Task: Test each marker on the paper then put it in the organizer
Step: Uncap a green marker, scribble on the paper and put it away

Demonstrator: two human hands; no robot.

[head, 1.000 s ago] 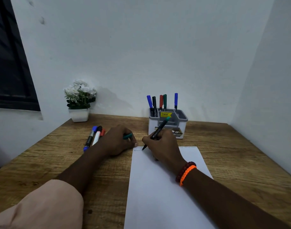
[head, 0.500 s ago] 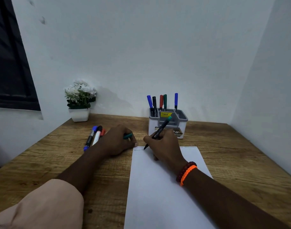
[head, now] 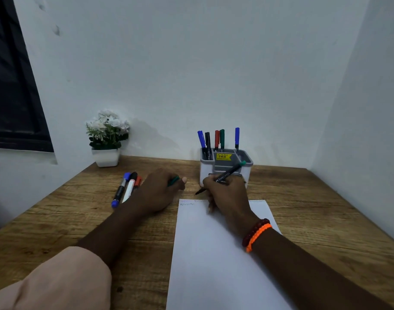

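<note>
My right hand [head: 228, 194] grips an uncapped black marker with a green end [head: 227, 174], its tip hovering just past the top edge of the white paper [head: 214, 253]. Small squiggles [head: 187, 204] mark the paper's top left. My left hand [head: 160, 191] rests on the table left of the paper and holds the green cap [head: 173, 181] between its fingers. The grey and white organizer [head: 247, 173] stands behind my right hand with several markers upright in it. Three loose markers, blue [head: 120, 190], black-capped white [head: 129, 186] and red [head: 138, 181], lie left of my left hand.
A small white pot of white flowers [head: 106, 139] stands at the table's back left against the wall. Walls close in the wooden table [head: 314, 209] at the back and right. A dark window is at the far left.
My right hand has lifted the marker's tip slightly up and away from the paper's top edge. My left hand has stayed in place.
</note>
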